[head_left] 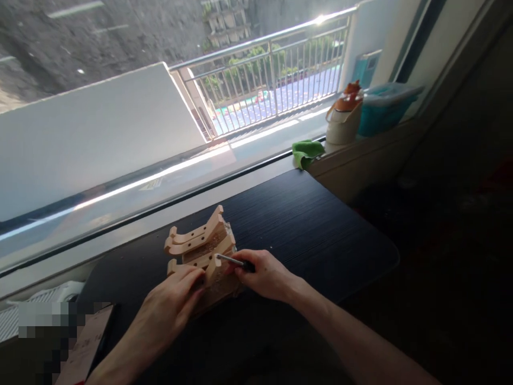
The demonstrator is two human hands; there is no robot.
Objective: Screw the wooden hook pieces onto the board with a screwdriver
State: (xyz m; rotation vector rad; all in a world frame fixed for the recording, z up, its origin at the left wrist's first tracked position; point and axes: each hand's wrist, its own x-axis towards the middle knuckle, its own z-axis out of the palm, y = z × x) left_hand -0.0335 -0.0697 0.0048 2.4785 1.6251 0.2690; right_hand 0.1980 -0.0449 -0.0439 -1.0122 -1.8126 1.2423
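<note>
Near the middle of the dark table [280, 214] lies a wooden assembly [208, 247] of curved light-wood pieces with dark holes along their sides. My left hand [178, 291] grips the near curved wooden piece [215, 270], its fingertips partly hidden against the wood. In my right hand [264, 272] is a screwdriver [248, 266] with a dark handle and a thin metal shaft. Its shaft points left, the tip at the upper end of that near piece. Whether the tip touches the wood I cannot tell. Part of the assembly's lower side is hidden behind my hands.
A green cloth [306, 152] lies on the sill at the table's far corner. Beyond it stand a pale container [342, 127] with an orange top and a teal bin [385, 109]. A flat pinkish board [90, 342] is at lower left. The window runs along the table's far side.
</note>
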